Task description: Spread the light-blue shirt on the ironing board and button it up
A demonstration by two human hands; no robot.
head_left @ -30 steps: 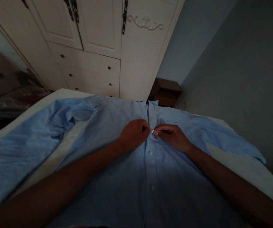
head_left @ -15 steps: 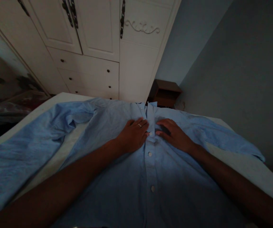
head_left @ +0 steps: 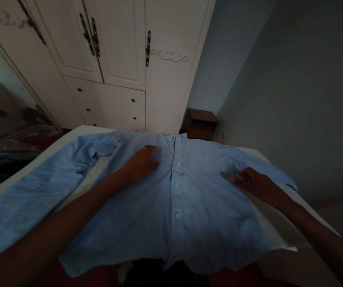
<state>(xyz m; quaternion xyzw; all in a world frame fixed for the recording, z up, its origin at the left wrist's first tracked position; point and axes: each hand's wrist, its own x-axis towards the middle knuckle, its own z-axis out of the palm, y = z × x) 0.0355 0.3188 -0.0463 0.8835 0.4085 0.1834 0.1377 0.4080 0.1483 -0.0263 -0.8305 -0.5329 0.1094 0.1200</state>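
A light blue long-sleeved button-up shirt [head_left: 207, 207] lies front side up, its button placket running down the middle. My left hand [head_left: 143, 162], with a ring on one finger, is over the chest on the shirt's left half. Its fingers are bent, the thumb apart, and slightly blurred. Over the shirt's right side, near the sleeve, is my right hand [head_left: 256, 184]. Its fingertips are drawn together, a shadow falls on the cloth beside them, and no fabric shows lifted in them. Several white buttons show along the placket.
The shirt lies on a white table [head_left: 83, 129], whose far edge faces a white wardrobe [head_left: 162, 91] with drawers. A small brown open cabinet [head_left: 202, 123] stands beyond, near the grey wall [head_left: 302, 103]. Plastic-wrapped items [head_left: 18, 139] lie at the left.
Both hands have left the placket and moved apart, the left one leftward, the right one rightward and lower. The camera view has shifted, so the shirt's bottom hem now shows.
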